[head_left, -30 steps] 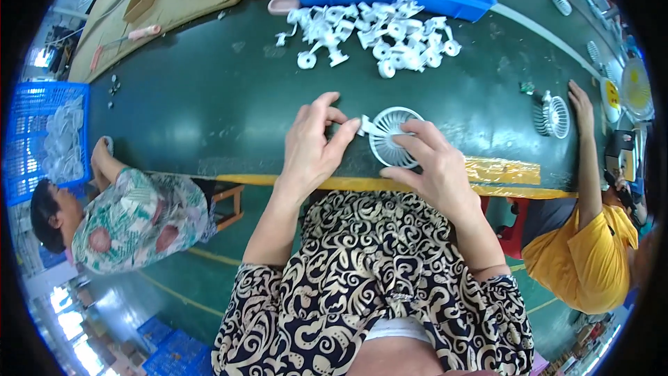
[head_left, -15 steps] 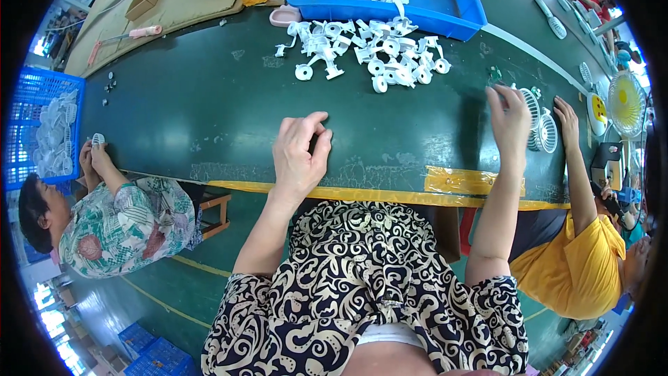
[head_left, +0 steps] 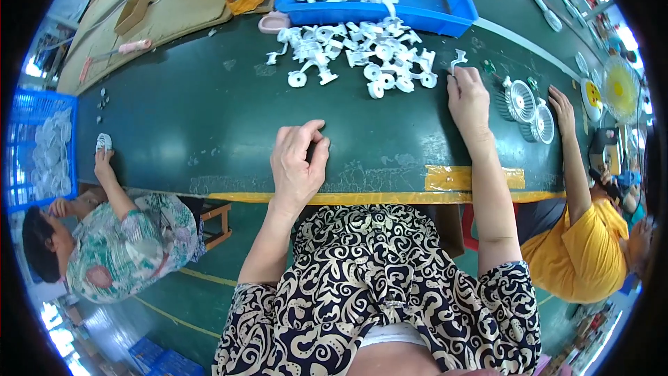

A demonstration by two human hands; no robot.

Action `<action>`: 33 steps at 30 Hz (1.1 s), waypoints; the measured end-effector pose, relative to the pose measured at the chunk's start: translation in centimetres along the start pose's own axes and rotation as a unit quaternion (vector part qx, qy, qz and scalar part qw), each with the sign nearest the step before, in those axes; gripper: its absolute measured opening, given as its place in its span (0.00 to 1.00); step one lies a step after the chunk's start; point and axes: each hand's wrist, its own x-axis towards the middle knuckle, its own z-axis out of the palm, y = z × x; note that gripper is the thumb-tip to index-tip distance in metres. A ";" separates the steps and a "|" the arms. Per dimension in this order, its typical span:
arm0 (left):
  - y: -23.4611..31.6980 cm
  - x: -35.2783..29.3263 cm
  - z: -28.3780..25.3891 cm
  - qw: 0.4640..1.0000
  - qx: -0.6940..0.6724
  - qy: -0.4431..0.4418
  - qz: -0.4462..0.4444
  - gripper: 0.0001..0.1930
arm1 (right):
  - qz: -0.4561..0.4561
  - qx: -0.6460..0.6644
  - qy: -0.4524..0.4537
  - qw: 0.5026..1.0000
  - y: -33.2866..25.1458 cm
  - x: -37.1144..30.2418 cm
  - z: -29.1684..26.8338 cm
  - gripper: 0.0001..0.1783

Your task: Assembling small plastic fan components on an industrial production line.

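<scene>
My left hand (head_left: 298,167) rests on the green tabletop near its front edge, fingers loosely curled, the thumb apart from them; no object shows in it. Farther right, my right hand (head_left: 470,103) is closed at the fingertips on a small white plastic part (head_left: 459,60), whose upper end sticks out past the fingers. Left of that hand lies a loose pile of white plastic parts (head_left: 383,52) with round hubs and arms. Two white round fan cages (head_left: 520,101) stand to its right, with small green pieces (head_left: 489,66) close by.
A blue tray (head_left: 417,19) full of similar white parts stands behind the pile, beside a pink dish (head_left: 274,22). At the right, a co-worker's hand (head_left: 562,111) lies near the cages. At the far left, another person's hand (head_left: 104,160) touches a white slotted piece (head_left: 103,143).
My right hand has moved left, away from the fan cages, and the white part now shows at its fingertips. My left hand has barely moved. The left co-worker's hands have separated.
</scene>
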 end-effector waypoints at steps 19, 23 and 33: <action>-10.0 2.3 -10.9 0.954 0.189 0.212 -0.093 0.14 | -0.004 0.064 -0.006 0.998 -2.2 -7.6 -4.0 0.11; -16.2 2.3 -16.2 0.876 0.395 0.263 -0.085 0.24 | 0.008 0.078 -0.021 0.997 -2.2 -7.4 -4.2 0.11; -15.3 3.4 -18.4 0.894 0.363 0.060 -0.256 0.35 | 0.070 0.056 -0.067 0.994 -3.0 -6.9 -4.8 0.12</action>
